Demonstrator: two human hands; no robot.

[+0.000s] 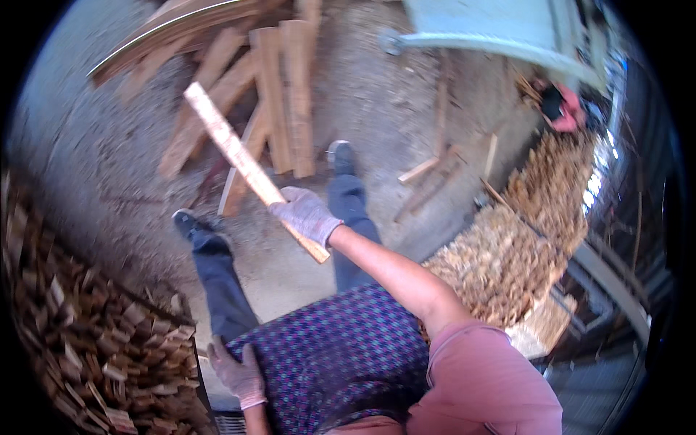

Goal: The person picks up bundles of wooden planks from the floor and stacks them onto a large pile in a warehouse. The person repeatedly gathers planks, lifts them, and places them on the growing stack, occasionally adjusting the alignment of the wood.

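Note:
A long, narrow wooden board (230, 144) slants up and to the left, its far end over a stack of planks. My right hand (307, 216), in a light work glove, is wrapped round it near its lower end. Down at the lower left, my gloved left hand (238, 373) rests against the edge of my dark patterned apron (326, 341). Its thumb stands apart from the fingers and nothing shows in it. Part of that hand's underside is hidden.
Loose planks (293, 98) lie on the dusty floor ahead. A heap of small wood offcuts (109, 348) fills the lower left. To the right is a pile of pale shavings (493, 261) beside metal framing. A light blue machine table (500, 40) stands far right, with wood strips (428, 174) below it.

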